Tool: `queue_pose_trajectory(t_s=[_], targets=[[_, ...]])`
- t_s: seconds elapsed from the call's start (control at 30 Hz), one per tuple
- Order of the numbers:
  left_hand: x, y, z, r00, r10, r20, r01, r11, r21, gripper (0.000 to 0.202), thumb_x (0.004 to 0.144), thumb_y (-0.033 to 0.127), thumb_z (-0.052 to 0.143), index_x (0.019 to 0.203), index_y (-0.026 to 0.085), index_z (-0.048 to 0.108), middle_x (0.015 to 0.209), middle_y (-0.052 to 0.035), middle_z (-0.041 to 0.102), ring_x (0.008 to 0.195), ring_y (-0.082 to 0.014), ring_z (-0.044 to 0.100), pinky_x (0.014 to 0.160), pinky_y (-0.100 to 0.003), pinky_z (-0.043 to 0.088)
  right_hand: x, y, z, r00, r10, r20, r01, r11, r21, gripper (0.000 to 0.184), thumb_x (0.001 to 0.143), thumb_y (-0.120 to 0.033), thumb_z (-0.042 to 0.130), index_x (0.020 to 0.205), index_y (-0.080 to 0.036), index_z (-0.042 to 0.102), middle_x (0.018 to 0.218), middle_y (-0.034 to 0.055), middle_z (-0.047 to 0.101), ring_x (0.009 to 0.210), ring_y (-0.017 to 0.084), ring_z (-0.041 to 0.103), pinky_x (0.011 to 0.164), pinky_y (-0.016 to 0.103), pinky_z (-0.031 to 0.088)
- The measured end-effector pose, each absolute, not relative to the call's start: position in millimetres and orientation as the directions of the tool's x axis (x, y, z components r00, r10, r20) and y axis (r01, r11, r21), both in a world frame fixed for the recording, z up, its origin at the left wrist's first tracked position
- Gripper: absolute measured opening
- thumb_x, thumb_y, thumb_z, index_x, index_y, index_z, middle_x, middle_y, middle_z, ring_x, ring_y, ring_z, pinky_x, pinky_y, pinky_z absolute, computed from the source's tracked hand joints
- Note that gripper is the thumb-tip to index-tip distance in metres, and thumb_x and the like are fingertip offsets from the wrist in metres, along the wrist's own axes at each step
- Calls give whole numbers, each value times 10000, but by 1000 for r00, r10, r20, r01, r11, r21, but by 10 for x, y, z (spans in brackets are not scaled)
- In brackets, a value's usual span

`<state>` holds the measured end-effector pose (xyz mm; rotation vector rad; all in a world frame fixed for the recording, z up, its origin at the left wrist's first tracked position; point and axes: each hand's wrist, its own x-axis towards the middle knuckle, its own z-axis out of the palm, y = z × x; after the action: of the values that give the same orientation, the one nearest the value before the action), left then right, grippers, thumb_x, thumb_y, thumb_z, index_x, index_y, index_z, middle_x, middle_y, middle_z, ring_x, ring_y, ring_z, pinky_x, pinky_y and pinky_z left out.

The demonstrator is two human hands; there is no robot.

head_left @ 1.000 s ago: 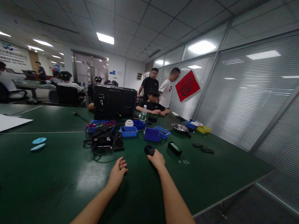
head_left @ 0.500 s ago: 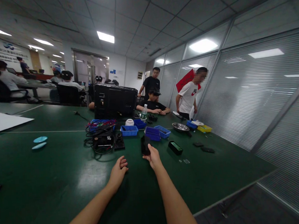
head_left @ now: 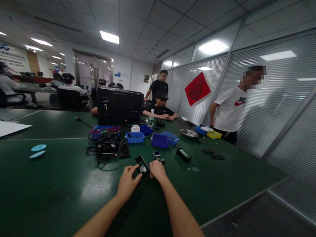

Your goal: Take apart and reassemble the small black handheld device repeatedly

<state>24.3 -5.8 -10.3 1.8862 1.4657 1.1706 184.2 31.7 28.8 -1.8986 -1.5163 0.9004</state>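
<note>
My left hand grips an open black rectangular case from its left side, thumb at the near end and fingers along the edge. Grey or silvery parts show inside the case. Right beside it, my right hand is closed with knuckles up, and its fingertips are hidden. Just past that hand lies a small electronic part with a bluish square face; I cannot tell whether the hand touches it. A second black case with a green inside stands to the right.
Blue bins, a baseball and a bottle stand beyond my hands. Tangled cables and a black box lie left of them. A steel bowl and flat black pieces are rightward. One person stands by the blinds.
The black case has come down nearer me, and my left hand has closed on it. My right hand has turned knuckles up. The small electronic part now shows. The person in white has moved right.
</note>
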Motion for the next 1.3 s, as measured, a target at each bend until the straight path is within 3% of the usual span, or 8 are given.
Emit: queue_pose_trajectory(t_s=[0.1,0.23,0.33,0.43,0.73,0.9,1.07,1.3], targets=[[254,-64,-90,110,932,346,613,-338,714,387,760,406,496,1117,273,560,965,-29,481,850,-145,532,795,-277,431,1994,288,417,353,928,121,850,-264,-456,322,838,-330,350,893,-170,624,911,152,637,867,249,607,729,353,429],[266,-95,-58,148,913,379,661,-377,649,445,765,382,496,1202,296,487,889,-11,462,848,-150,504,819,-287,398,2225,285,502,456,839,296,858,-327,-396,395,871,-365,264,1006,-199,596,1027,136,594,908,248,577,700,343,419],[304,-107,-48,190,885,425,672,-433,601,522,767,354,501,1276,321,390,892,-9,452,836,-149,486,806,-285,394,2316,312,464,431,876,216,871,-341,-354,471,865,-432,261,984,-145,616,1038,180,568,956,286,546,709,362,412],[364,-100,-45,239,855,461,677,-487,552,425,770,354,501,1194,318,487,892,-14,455,826,-150,477,795,-284,392,2292,343,381,376,917,133,892,-319,-319,476,850,-452,305,947,-115,627,1014,202,563,959,295,537,726,367,403],[369,-89,-20,177,848,500,657,-480,581,147,753,285,520,855,228,609,845,-23,457,819,-163,485,779,-312,407,2060,373,204,257,907,333,944,-163,-286,330,728,-382,559,988,-178,546,1025,129,539,957,249,515,773,317,386],[343,-100,-20,124,838,531,628,-481,612,212,731,267,537,931,223,590,874,-25,465,855,-173,494,805,-332,416,2117,390,224,248,923,294,926,-137,-351,457,759,-490,481,1087,-172,514,1053,128,549,991,254,503,790,320,379],[320,-106,-19,141,846,514,631,-477,611,196,730,267,533,907,234,611,849,-20,463,840,-170,498,794,-330,423,2142,382,269,206,968,145,926,-145,-348,371,757,-435,503,1024,-183,552,1015,100,577,960,242,521,762,300,383],[307,-105,-16,147,859,490,632,-463,622,177,737,263,522,880,231,620,863,-22,474,849,-166,502,814,-323,414,2080,337,265,215,928,304,958,-141,-249,361,667,-289,639,982,-196,489,1051,99,515,964,224,503,756,299,378]])
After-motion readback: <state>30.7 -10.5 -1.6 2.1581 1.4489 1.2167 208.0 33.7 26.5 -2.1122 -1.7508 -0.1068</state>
